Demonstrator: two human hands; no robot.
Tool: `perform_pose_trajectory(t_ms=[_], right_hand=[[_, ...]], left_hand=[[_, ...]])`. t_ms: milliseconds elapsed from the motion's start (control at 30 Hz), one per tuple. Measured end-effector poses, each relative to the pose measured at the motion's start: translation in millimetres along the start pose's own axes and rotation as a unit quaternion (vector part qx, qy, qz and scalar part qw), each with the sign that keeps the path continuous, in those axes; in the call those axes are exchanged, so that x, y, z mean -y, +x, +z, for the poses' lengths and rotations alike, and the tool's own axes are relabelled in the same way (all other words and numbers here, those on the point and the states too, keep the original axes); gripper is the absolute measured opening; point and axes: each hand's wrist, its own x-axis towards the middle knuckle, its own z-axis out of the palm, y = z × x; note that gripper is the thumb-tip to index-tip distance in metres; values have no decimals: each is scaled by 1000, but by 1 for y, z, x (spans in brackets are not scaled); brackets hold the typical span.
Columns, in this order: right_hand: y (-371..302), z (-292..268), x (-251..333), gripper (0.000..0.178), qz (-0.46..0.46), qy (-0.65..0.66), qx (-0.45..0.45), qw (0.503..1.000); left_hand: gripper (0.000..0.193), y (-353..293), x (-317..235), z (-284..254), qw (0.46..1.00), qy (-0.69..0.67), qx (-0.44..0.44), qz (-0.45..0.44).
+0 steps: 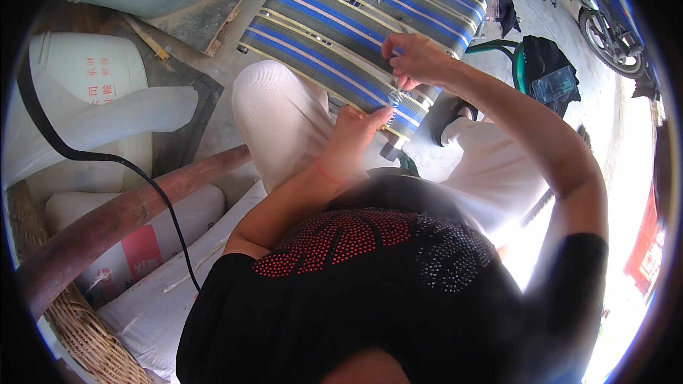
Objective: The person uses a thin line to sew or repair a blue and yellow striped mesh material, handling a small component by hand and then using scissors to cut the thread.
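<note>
A folding seat or cot of striped woven fabric [320, 21], in blue, olive and cream, lies in front of my knees. At its near right edge my left hand [353, 135] grips the rim, thumb on top and other fingers mostly hidden. Beside that thumb is a small tangle of pale cord or thin wire [395, 98]. Just above the fabric, my right hand [421, 62] is closed with its fingers bent in a pinch. What it pinches is too small to make out. Dark slits show between some of the stripes.
Left of me stand a white plastic drum [85, 64], a reddish pole [142, 206], white sacks [188, 217] and a wicker basket [89, 334]. A black cable [114, 158] curves past them. To the right, a green chair [518, 67] holds dark cloth and a phone [555, 85]; a motorcycle [605, 28] stands beyond.
</note>
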Motion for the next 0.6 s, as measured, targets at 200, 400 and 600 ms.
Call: perform_pose_trajectory(t_ms=[200,400,600], right_hand=[[-1,0,-1,12,-32,6,-64,997],[-15,-13,-8,8,-121,-246,-1,962],[-19,-1,-10,10,-152,-420,-89,890]], left_hand=[[25,5,10,-20,999,4,48,0],[21,-2,1,-15,999,-9,15,-51],[15,-1,11,-24,998,4,-13,-54]])
